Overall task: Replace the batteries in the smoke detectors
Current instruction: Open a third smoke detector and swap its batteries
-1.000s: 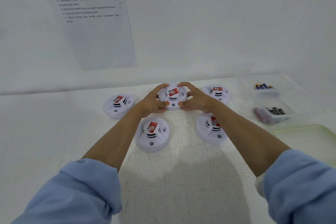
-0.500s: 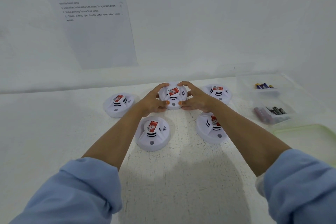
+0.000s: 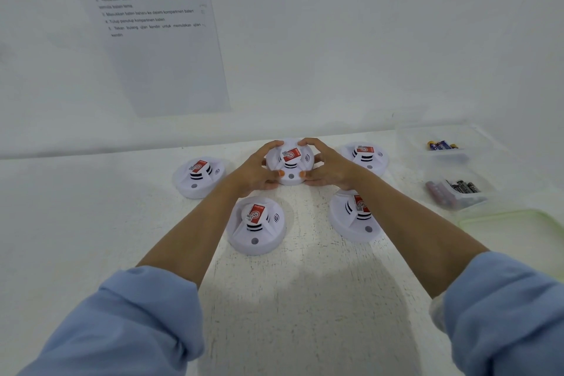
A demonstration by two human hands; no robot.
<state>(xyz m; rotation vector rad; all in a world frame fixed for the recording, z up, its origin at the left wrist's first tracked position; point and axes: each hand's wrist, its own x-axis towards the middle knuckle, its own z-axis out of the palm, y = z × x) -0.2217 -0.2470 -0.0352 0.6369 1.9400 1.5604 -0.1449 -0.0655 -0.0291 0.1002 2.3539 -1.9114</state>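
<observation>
Several round white smoke detectors with red labels lie on the white table. The middle far smoke detector (image 3: pixel 290 162) is gripped from both sides: my left hand (image 3: pixel 255 171) curls round its left edge and my right hand (image 3: pixel 328 166) curls round its right edge, thumbs on its near rim. Other detectors sit at the far left (image 3: pixel 199 177), near left (image 3: pixel 256 225), near right (image 3: pixel 354 217) and far right (image 3: pixel 364 156). My right forearm covers part of the near right one.
A clear tray (image 3: pixel 451 156) at the far right holds a few batteries (image 3: pixel 442 145); a nearer clear tray (image 3: pixel 464 201) holds several dark batteries (image 3: pixel 460 187). A pale green-rimmed lid (image 3: pixel 515 223) lies at the right edge. An instruction sheet (image 3: pixel 158 27) hangs on the wall.
</observation>
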